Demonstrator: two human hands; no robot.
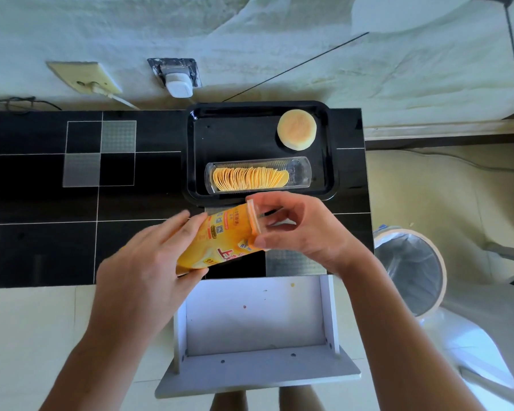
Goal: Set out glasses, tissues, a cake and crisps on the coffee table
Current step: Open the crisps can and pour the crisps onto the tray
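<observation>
Both hands' grip around crisp tube (220, 241)

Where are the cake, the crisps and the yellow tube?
cake (296, 129), head view, middle of its top.
crisps (250, 179), head view, middle of the row in the clear tray.
yellow tube (220, 244), head view, its printed side.

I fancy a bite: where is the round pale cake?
The round pale cake sits in the far right corner of the black plastic tray, beyond the clear tub of crisps.

Two bare forearms, no sleeves, bare hands (149, 262), bare legs below
</observation>
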